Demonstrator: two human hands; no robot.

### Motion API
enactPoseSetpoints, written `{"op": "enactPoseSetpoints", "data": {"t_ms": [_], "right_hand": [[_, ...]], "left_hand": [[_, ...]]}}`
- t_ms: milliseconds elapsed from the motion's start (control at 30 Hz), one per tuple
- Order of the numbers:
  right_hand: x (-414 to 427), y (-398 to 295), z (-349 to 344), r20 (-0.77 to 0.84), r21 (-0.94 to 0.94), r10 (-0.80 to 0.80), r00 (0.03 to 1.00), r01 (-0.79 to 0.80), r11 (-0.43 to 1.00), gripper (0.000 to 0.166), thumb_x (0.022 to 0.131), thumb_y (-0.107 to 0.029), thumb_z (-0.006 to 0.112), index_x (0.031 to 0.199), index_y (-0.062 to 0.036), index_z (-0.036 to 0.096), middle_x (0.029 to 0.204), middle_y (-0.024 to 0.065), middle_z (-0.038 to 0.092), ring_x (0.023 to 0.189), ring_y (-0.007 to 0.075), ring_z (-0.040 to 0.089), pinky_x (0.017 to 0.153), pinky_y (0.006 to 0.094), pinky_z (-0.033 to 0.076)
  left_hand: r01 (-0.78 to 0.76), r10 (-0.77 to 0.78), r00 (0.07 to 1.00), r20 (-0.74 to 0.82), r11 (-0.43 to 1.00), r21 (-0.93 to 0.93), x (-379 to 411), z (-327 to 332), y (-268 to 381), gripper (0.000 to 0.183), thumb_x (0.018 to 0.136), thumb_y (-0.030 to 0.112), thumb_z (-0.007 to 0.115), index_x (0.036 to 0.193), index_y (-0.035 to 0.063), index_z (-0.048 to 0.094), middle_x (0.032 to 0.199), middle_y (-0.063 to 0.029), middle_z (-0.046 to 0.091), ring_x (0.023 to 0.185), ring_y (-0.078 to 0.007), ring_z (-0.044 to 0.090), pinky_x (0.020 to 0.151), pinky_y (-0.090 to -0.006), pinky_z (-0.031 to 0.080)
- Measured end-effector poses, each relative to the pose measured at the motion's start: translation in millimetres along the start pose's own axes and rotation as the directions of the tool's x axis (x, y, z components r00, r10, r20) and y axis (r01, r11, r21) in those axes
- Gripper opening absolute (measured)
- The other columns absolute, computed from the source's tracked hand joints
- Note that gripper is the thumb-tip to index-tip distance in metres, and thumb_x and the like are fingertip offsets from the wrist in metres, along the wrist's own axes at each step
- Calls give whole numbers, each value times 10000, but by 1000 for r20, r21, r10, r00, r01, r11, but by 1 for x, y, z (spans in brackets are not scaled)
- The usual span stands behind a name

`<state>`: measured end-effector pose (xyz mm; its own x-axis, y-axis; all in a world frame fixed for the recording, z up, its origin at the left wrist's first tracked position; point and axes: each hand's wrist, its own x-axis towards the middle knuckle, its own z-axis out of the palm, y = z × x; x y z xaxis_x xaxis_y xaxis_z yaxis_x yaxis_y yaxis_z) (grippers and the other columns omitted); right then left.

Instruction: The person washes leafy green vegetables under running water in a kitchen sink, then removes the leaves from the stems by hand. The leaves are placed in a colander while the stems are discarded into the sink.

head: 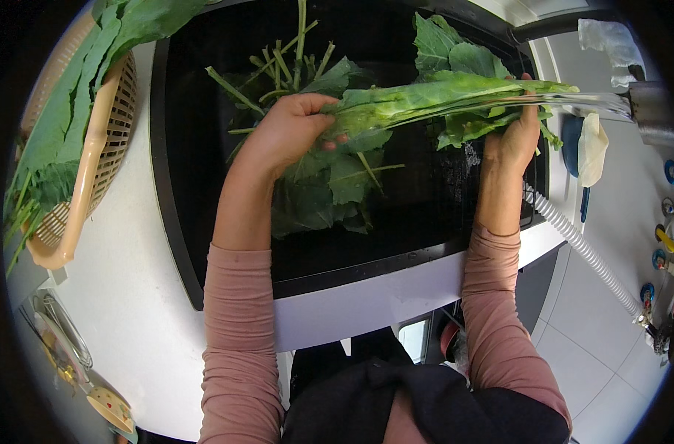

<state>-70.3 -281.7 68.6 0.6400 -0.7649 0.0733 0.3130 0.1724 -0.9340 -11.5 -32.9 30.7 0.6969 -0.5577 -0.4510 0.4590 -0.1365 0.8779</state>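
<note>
My left hand (301, 130) grips one end of a long green leaf (409, 102), fingers curled around its edge. At the other end, my right hand (517, 133) holds the leaf and its stalk, with more leaves (470, 58) around that hand. A stream of water (581, 100) from the metal faucet (656, 111) at the right runs along the leaf. Below lies a black sink (215, 266) with leafy greens (348, 177) in it, their cut stalks (279, 64) pointing up. Parts of my fingers are hidden by the leaf.
A beige plastic basket (87, 161) with large leaves (65, 111) stands on the white counter (131, 266) at the left. A white corrugated hose (586, 261) runs at the right towards several valves. At the lower left is a small patterned bowl (110, 409).
</note>
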Motion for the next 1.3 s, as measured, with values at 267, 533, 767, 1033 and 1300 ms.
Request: {"op": "enactPoseSetpoints", "data": {"t_ms": [267,533,767,1033,1300], "right_hand": [[5,-5,-10,-3,-10,-35,999,35,999,325,886,-183,422,1151,5,436,1016,147,545,930,242,524,840,361,418],[40,-36,-42,-239,-76,50,970,-70,995,315,932,-262,304,1071,-20,451,972,150,574,907,262,527,849,402,410],[38,-18,-86,-235,14,313,920,-318,948,317,926,-241,345,1100,15,414,1103,211,507,996,306,507,885,413,394],[20,-51,-83,-139,-55,82,987,-90,994,295,918,-216,376,1126,-11,416,1012,107,514,933,235,524,862,373,416],[65,-43,-93,-268,-206,53,962,-112,972,494,816,-311,580,1156,4,408,1129,146,475,1044,242,455,923,402,319]], "left_hand": [[77,-60,995,-73,967,243,3,-2,4,380,782,225,605,1058,-29,539,867,-90,606,669,-134,589,572,-254,455],[30,-26,999,-20,980,196,9,0,-2,411,771,323,615,1043,21,554,875,-65,604,746,-127,567,609,-260,448],[0,3,1000,-12,979,206,9,-1,-9,351,806,284,576,1041,25,549,893,-55,598,757,-125,556,630,-260,443],[20,-16,1000,-20,966,259,7,0,-8,321,821,267,551,1044,36,551,876,-32,595,744,-102,544,629,-250,435],[-16,32,998,-58,966,260,11,-1,-6,305,837,242,521,1050,25,548,867,-25,582,719,-95,526,610,-235,417]]}}
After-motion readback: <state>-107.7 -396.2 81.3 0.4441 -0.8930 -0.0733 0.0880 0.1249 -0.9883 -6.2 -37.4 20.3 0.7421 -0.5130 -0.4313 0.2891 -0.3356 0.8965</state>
